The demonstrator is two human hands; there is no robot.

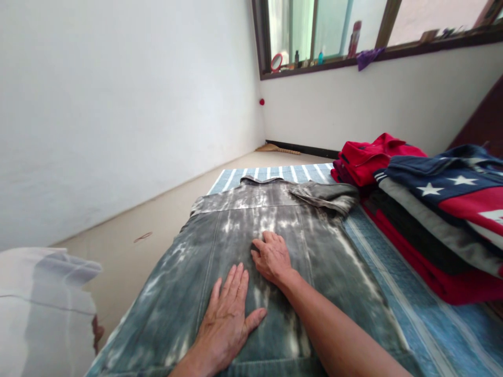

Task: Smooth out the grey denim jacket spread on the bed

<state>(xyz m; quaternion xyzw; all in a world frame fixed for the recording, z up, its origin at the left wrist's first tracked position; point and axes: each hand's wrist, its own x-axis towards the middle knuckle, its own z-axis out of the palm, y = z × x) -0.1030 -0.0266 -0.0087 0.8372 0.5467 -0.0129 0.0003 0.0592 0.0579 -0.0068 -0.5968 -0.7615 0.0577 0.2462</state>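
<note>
A bleached grey-green denim shirt [251,272] lies flat on a blue striped mat [416,298], its collar [259,181] at the far end. One sleeve [326,197] is folded in over the shoulder. My left hand [223,324] presses palm down on the lower part of the denim, with the fingers spread. Farther up, my right hand [271,256] rests on the middle of the same cloth, its fingers slightly curled and holding nothing I can see.
To the right stands a stack of folded clothes [436,209], including red and navy star-printed pieces. A white wall [98,115] rises on the left above a beige floor [129,230]. A pale cloth [43,309] sits at lower left. Small items line the windowsill.
</note>
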